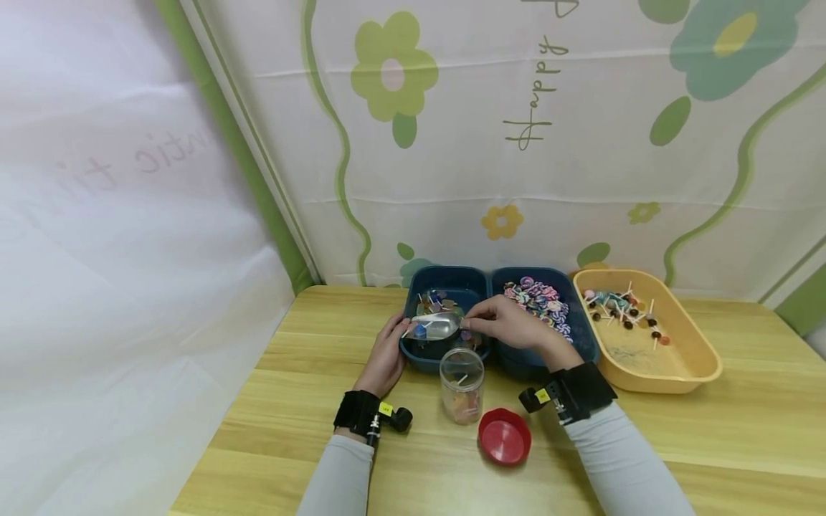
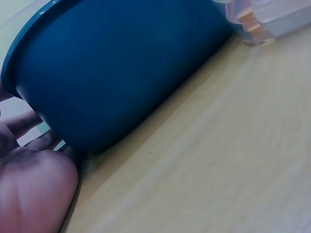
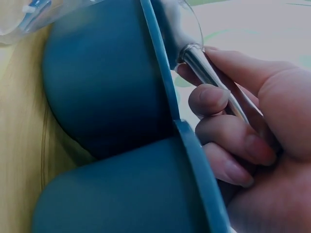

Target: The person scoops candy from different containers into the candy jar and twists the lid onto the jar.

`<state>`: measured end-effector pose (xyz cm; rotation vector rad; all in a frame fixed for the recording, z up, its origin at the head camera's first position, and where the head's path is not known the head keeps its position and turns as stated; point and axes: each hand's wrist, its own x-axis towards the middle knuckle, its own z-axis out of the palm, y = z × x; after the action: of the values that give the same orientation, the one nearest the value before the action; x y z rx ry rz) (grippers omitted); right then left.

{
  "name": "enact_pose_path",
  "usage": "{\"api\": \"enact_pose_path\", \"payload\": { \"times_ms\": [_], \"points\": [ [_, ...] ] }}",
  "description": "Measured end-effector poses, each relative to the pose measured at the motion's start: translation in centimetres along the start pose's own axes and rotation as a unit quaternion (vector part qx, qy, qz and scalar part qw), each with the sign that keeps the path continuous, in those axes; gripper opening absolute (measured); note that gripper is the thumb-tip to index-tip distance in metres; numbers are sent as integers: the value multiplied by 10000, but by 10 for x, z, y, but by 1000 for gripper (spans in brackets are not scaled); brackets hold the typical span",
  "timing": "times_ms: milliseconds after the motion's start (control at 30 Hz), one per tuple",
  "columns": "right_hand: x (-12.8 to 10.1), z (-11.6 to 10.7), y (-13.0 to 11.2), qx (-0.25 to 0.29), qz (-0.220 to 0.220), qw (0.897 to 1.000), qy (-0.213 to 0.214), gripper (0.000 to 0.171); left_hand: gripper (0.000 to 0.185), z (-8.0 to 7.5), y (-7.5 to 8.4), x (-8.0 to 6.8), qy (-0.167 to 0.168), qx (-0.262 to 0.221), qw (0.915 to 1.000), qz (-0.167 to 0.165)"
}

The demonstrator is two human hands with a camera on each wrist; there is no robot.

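Note:
My right hand [image 1: 510, 324] grips the handle of a metal scoop [image 1: 442, 326], fingers curled round it in the right wrist view. The scoop hangs over the left dark blue bin [image 1: 413, 352], with a blue-headed lollipop [image 1: 419, 330] at its mouth. Wrapped lollipops [image 1: 434, 304] lie in that bin. My left hand [image 1: 385, 356] is at the bin's left side, its fingers fairly straight along the outer wall [image 2: 97, 73] below the rim. Before the bin stands an uncapped clear jar [image 1: 462, 387] with some candy inside. Beside the jar lies a red lid [image 1: 505, 437].
Swirl-patterned candies [image 1: 542, 301] fill part of the second dark blue bin [image 1: 584, 337], which adjoins the first. To its right is a yellow bin [image 1: 697, 358] with lollipops [image 1: 622, 312]. A printed curtain [image 1: 452, 165] hangs behind the wooden table [image 1: 761, 423].

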<state>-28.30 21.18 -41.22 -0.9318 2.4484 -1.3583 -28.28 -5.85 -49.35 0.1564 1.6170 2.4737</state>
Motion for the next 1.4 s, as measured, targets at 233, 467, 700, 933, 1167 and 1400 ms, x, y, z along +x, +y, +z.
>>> {"api": "enact_pose_path", "payload": {
  "times_ms": [233, 467, 700, 933, 1167, 1400],
  "points": [
    [-1, 0, -1, -35, 58, 9998, 161, 19, 52, 0, -2, 1, -9, -1, 10000, 39],
    [-2, -5, 4, -63, -198, 9995, 238, 19, 51, 1, 0, 0, 12, 52, 10000, 70],
    [-3, -9, 9, -47, -209, 9994, 268, 20, 52, 0, -1, 0, 1, 100, 9999, 63],
    [-4, -8, 12, 30, -211, 9995, 240, 19, 50, -1, -2, -1, -81, 84, 9999, 72],
    [-5, -9, 13, 15, -126, 9995, 275, 20, 49, -2, -4, 0, 23, 196, 9998, 53],
    [-7, -16, 17, -126, 56, 9987, 490, 21, 50, -2, -4, 0, 24, 166, 9998, 84]
  ]
}}
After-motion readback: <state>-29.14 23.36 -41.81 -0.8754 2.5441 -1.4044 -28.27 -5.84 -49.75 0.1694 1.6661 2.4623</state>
